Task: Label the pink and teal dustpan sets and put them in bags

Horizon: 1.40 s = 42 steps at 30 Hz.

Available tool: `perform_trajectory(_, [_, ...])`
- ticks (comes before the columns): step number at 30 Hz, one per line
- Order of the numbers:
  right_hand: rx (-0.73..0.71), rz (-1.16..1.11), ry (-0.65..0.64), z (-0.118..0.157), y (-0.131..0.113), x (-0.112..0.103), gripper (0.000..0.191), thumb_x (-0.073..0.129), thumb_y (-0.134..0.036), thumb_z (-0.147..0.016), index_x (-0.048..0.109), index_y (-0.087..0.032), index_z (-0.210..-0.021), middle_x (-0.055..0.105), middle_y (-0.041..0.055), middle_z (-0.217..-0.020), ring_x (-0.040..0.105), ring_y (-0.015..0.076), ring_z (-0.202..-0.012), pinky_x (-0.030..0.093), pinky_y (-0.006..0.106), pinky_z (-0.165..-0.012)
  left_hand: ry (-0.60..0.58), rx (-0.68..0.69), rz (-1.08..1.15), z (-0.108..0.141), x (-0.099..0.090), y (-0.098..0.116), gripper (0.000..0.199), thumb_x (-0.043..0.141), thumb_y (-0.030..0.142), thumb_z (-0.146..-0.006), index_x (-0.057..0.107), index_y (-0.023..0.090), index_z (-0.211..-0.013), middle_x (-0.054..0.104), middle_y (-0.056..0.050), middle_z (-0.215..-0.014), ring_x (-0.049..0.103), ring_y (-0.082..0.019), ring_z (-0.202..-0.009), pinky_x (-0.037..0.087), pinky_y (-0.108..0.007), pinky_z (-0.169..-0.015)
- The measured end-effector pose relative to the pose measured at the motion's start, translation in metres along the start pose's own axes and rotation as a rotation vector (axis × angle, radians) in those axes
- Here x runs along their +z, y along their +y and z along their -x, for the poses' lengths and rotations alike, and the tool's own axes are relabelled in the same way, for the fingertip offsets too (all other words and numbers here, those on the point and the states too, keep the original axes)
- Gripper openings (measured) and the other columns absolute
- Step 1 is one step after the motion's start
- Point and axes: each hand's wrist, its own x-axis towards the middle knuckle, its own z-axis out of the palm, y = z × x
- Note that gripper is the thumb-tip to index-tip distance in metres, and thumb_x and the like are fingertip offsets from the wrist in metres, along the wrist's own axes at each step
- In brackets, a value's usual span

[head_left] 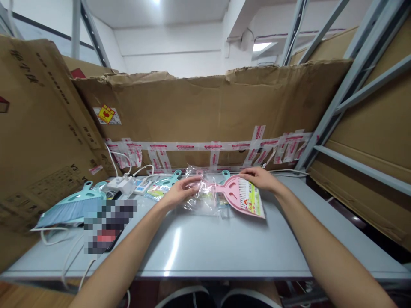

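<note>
A pink dustpan with a brush (pixel 233 193) nested in it lies tilted over the grey table, its handle pointing left. A printed label card (pixel 253 199) covers part of the white bristles. My right hand (pixel 258 177) grips the far edge of the dustpan, with the thumb side out of sight. Around the handle end is a crinkled clear plastic bag (pixel 201 199). My left hand (pixel 181 193) is closed on this bag at the handle; whether its fingers also reach the handle itself is hard to see.
Behind the bag lie teal dustpan sets (pixel 165 183). Another teal brush set (pixel 75 207) is at the left, beside a power strip with plugs (pixel 123 185), white cables and a blurred dark object (pixel 111 229). Cardboard walls (pixel 199 111) and a metal rack post (pixel 334 98) bound the table (pixel 224 248).
</note>
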Motion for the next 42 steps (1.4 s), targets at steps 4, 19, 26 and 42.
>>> perform_trajectory(4, [-0.060, -0.013, -0.017, -0.002, -0.008, 0.016, 0.050, 0.081, -0.065, -0.087, 0.088, -0.017, -0.099, 0.087, 0.0091, -0.098, 0.076, 0.0263, -0.086, 0.055, 0.033, -0.075, -0.010, -0.032, 0.029, 0.001, 0.003, 0.000, 0.077, 0.098, 0.047, -0.082, 0.074, 0.025, -0.152, 0.083, -0.009, -0.103, 0.062, -0.015, -0.067, 0.038, -0.025, -0.057])
perform_trajectory(19, [0.130, -0.351, 0.221, -0.005, -0.023, 0.056, 0.056, 0.092, -0.061, -0.082, 0.082, -0.019, -0.119, 0.081, 0.0064, -0.089, 0.069, 0.0197, -0.072, 0.053, 0.028, -0.059, 0.107, -0.105, 0.213, -0.005, 0.017, -0.011, 0.069, 0.104, 0.048, -0.075, 0.084, 0.019, -0.134, 0.086, -0.011, -0.109, 0.075, -0.021, -0.082, 0.054, -0.029, -0.067])
perform_trajectory(26, [0.049, -0.564, 0.056, 0.003, -0.036, 0.051, 0.093, 0.095, -0.047, -0.085, 0.056, -0.035, -0.169, 0.078, -0.0008, -0.094, 0.064, 0.0131, -0.066, 0.052, 0.023, -0.053, 0.281, -0.028, 0.331, -0.014, 0.006, -0.019, 0.070, 0.104, 0.045, -0.073, 0.082, 0.016, -0.133, 0.086, -0.012, -0.109, 0.077, -0.020, -0.082, 0.057, -0.029, -0.070])
perform_trajectory(42, [0.061, -0.738, -0.082, 0.005, -0.041, 0.071, 0.089, 0.111, -0.026, -0.062, 0.079, -0.027, -0.145, 0.084, 0.0082, -0.133, 0.082, 0.0280, -0.114, 0.065, 0.045, -0.110, 0.294, 0.047, 0.458, -0.003, 0.006, 0.007, 0.082, 0.085, 0.060, -0.092, 0.057, 0.040, -0.167, 0.063, -0.008, -0.166, 0.076, -0.026, -0.110, 0.061, -0.032, -0.081])
